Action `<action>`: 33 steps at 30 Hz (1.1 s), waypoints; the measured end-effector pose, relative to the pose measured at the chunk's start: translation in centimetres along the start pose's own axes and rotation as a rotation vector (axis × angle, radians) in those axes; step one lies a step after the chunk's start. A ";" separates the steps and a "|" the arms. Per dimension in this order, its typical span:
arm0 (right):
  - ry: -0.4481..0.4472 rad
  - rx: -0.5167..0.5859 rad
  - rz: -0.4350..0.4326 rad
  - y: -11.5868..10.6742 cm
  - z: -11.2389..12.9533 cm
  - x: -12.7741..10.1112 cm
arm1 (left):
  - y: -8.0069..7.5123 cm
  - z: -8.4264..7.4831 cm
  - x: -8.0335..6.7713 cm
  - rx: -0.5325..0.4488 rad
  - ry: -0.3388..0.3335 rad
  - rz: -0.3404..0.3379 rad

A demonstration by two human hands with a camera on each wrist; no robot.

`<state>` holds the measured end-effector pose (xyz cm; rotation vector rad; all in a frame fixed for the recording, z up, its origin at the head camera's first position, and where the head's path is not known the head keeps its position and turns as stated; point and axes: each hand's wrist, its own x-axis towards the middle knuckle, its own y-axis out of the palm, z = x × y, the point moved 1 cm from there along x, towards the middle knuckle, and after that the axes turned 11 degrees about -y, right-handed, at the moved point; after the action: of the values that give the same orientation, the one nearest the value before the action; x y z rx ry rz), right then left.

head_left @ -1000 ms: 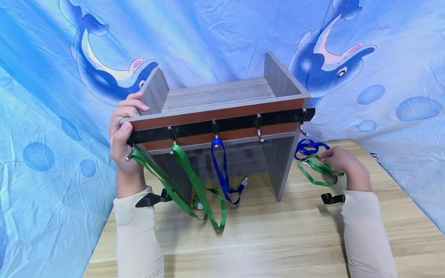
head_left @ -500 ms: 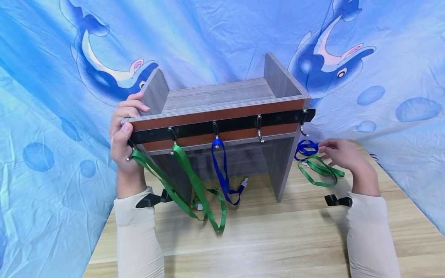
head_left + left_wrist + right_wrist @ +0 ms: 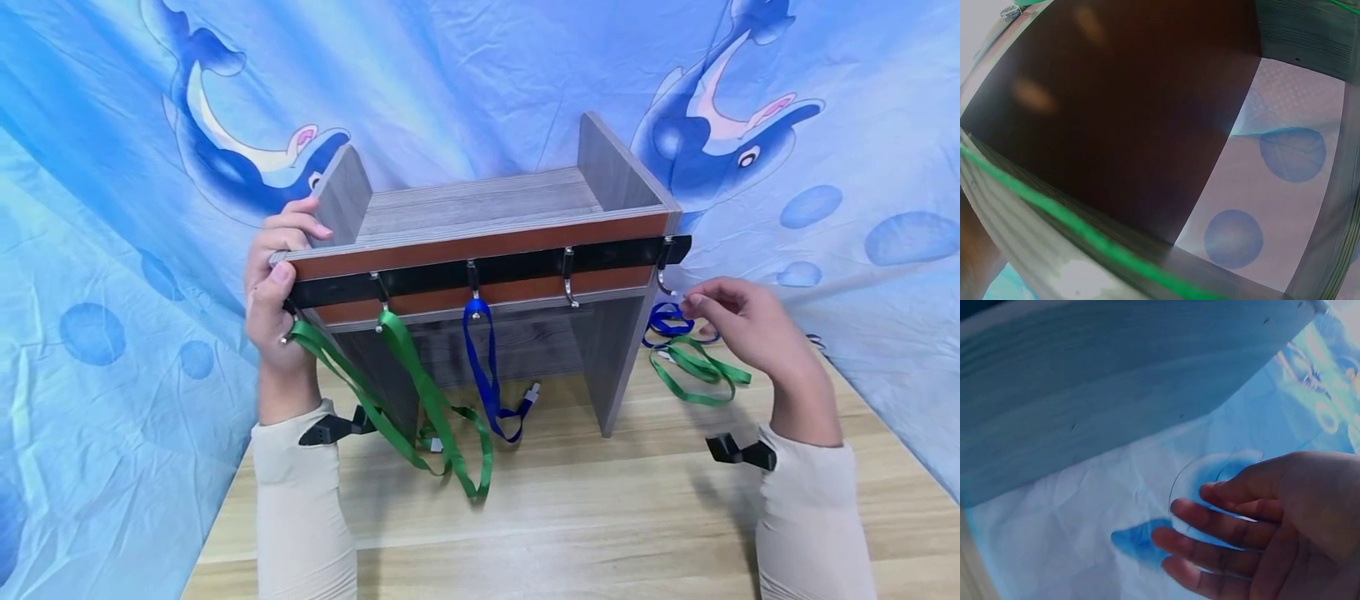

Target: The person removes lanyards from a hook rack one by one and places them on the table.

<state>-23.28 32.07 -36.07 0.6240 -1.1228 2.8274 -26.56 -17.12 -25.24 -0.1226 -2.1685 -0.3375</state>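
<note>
My left hand (image 3: 279, 283) grips the left end of a grey wooden shelf (image 3: 480, 200), its thumb on the front edge. Along the shelf's front runs a black hook rail (image 3: 517, 265). Two green lanyards hang at the left, one from the end hook (image 3: 286, 338) and a second green lanyard (image 3: 427, 387) from the hook beside it. A blue lanyard (image 3: 486, 358) hangs from the middle hook. My right hand (image 3: 750, 325), its fingers loosely bent and holding nothing, is above a coiled blue lanyard (image 3: 663, 315), close to the bare right-end hook (image 3: 665, 283).
On the wooden table (image 3: 525, 533), a loose green lanyard (image 3: 701, 367) lies right of the shelf beside the blue coil. Behind stands a blue curtain (image 3: 465, 75) with dolphins printed on it. The shelf's right side panel (image 3: 1097, 406) fills the top of the right wrist view.
My right hand has left the loose green lanyard and risen toward the right-end hook, empty. The left hand keeps its hold on the shelf. The whole head view has shifted slightly.
</note>
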 end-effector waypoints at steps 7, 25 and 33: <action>-0.117 0.088 -0.151 0.1 2.9 -0.5 | 0.1 -0.2 0.1 -0.027 0.003 0.002; -0.826 0.811 -0.123 3.3 8.2 -2.0 | -0.2 0.1 0.0 -0.025 -0.003 0.033; -0.753 0.649 -0.153 4.7 10.9 -2.5 | -0.5 0.2 0.0 -0.004 -0.003 0.030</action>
<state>-18.00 21.60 -32.86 1.8161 -0.0855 2.8289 -26.85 -17.57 -25.47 -0.1581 -2.1673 -0.3241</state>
